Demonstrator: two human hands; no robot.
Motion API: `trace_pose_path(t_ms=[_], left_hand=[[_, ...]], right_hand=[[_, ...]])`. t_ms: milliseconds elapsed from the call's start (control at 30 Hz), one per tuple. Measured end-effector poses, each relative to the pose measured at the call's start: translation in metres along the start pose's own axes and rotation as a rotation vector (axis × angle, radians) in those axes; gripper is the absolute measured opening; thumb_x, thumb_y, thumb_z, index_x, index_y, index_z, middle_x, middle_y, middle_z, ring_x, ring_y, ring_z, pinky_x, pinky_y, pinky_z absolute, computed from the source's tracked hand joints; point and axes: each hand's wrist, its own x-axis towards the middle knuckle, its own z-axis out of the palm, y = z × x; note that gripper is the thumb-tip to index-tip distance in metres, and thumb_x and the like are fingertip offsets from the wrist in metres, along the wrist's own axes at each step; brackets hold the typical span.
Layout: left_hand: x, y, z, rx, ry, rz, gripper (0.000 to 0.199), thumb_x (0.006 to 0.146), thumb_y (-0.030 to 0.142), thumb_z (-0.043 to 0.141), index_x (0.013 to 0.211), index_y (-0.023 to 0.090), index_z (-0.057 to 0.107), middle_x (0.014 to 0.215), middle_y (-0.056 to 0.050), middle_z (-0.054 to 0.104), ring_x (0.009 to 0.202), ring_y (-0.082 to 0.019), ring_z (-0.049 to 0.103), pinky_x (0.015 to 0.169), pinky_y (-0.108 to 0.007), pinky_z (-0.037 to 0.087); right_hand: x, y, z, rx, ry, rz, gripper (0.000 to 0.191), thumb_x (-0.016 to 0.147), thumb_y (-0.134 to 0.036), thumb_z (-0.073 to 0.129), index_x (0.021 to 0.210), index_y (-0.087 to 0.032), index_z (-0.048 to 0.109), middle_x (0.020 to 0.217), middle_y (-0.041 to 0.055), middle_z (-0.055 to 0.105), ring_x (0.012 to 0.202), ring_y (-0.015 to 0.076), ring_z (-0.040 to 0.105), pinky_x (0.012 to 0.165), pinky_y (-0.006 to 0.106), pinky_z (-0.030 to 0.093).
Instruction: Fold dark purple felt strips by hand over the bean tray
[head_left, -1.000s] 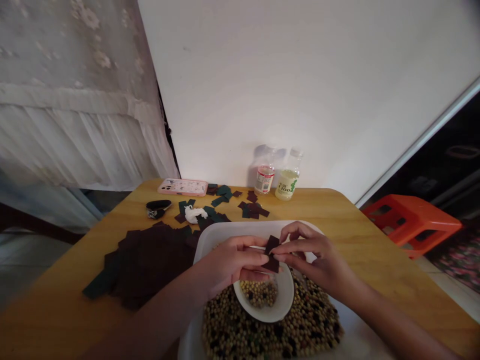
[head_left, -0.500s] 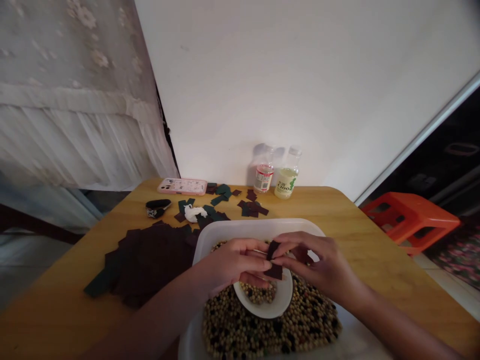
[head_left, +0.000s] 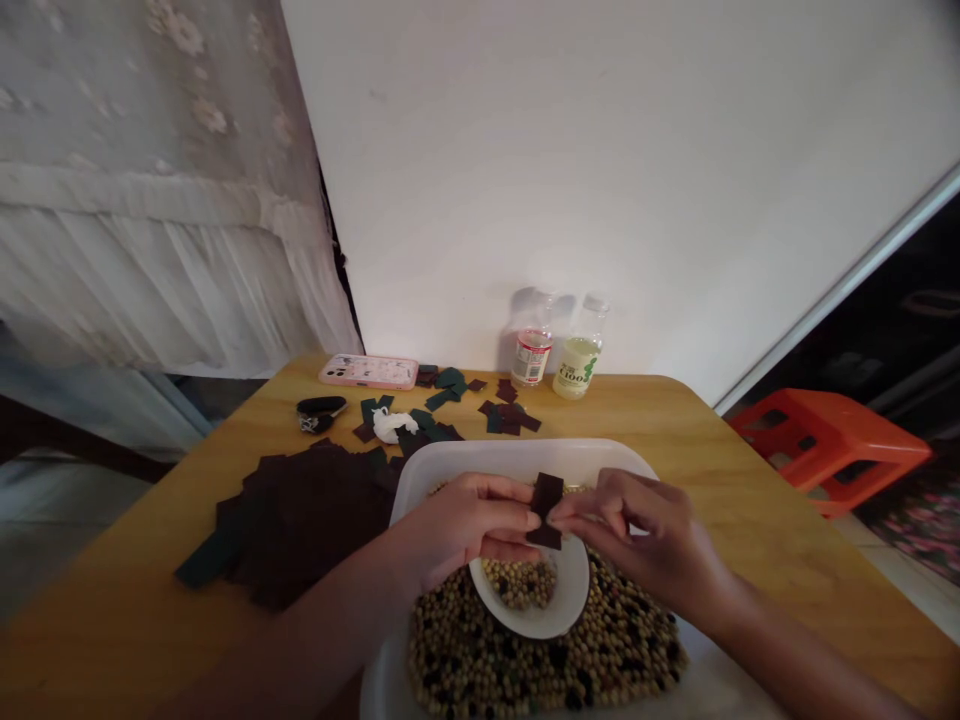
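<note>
Above a white bowl, my left hand grips a small dark strip of cloth-like material at its left edge. The thumb and finger of my right hand pinch together at the strip's right side, near its middle. Beneath my hands, the bowl holds some small round beads, tan with a few dark ones. It rests on a layer of similar beads in a white plastic tray. My fingers hide part of the bowl's far rim.
Left of the tray lies a heap of dark pieces, with smaller scraps behind. Farther back are a pink-cased phone, a black pouch-like item, crumpled white tissue and two bottles. An orange stool stands at right.
The dark strip, bent and partly covered by my right fingers before, now shows flatter and more fully. My right fingers have drawn slightly right and curled. The view has shifted slightly.
</note>
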Motion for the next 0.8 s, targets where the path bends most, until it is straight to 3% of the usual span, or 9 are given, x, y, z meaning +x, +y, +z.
trace_pose_path(t_ms=[100,233,367,500,667,800], left_hand=[[0.0003,0.0001,-0.0007,-0.015,0.011,0.012,0.021,0.059,0.015,0.070,0.079,0.013,0.067,0.076,-0.004,0.069,0.070,-0.014,0.064,0.072,-0.028,0.050],[0.0013,-0.0009,-0.0006,-0.014,0.033,-0.017,0.023,0.056,0.015,0.071,0.078,0.011,0.065,0.074,-0.006,0.068,0.071,-0.016,0.064,0.069,-0.029,0.050],[0.0022,-0.0011,-0.0003,-0.034,0.075,-0.008,0.026,0.054,0.014,0.072,0.078,0.011,0.063,0.069,-0.005,0.068,0.067,-0.016,0.064,0.071,-0.031,0.050],[0.0011,-0.0003,-0.0002,-0.007,0.034,-0.024,0.025,0.055,0.016,0.072,0.078,0.011,0.064,0.076,-0.008,0.069,0.072,-0.018,0.065,0.069,-0.030,0.050],[0.0011,-0.0008,-0.0015,0.012,0.043,0.006,0.022,0.056,0.016,0.070,0.077,0.012,0.065,0.071,-0.005,0.069,0.069,-0.017,0.065,0.067,-0.028,0.051],[0.0010,-0.0011,-0.0020,0.077,-0.067,0.001,0.020,0.061,0.017,0.066,0.081,0.011,0.066,0.080,-0.008,0.069,0.076,-0.018,0.065,0.068,-0.025,0.050]], right_hand=[[0.0007,-0.0021,0.0002,0.003,-0.083,-0.088,0.032,0.078,-0.012,0.058,0.058,-0.021,0.034,0.063,-0.0002,0.062,0.064,0.0134,0.065,0.049,0.020,0.047],[0.0003,-0.0029,0.0004,-0.053,0.015,-0.051,0.035,0.078,-0.011,0.058,0.057,-0.021,0.033,0.059,-0.0011,0.058,0.066,0.0138,0.065,0.049,0.020,0.047],[0.0000,-0.0015,0.0006,-0.068,-0.063,-0.125,0.035,0.076,-0.012,0.060,0.056,-0.021,0.033,0.052,-0.0042,0.052,0.054,0.0109,0.061,0.046,0.020,0.043],[0.0011,0.0006,0.0000,-0.094,0.069,-0.050,0.038,0.078,-0.011,0.058,0.054,-0.021,0.029,0.052,-0.0033,0.051,0.062,0.0134,0.064,0.047,0.019,0.044],[0.0017,0.0015,-0.0007,-0.104,-0.024,-0.103,0.037,0.076,-0.013,0.060,0.053,-0.021,0.032,0.049,-0.0046,0.049,0.051,0.0113,0.060,0.043,0.020,0.041],[0.0023,0.0023,-0.0015,-0.057,0.076,-0.011,0.042,0.078,-0.014,0.058,0.051,-0.021,0.026,0.049,-0.0030,0.050,0.062,0.0148,0.065,0.046,0.019,0.044]])
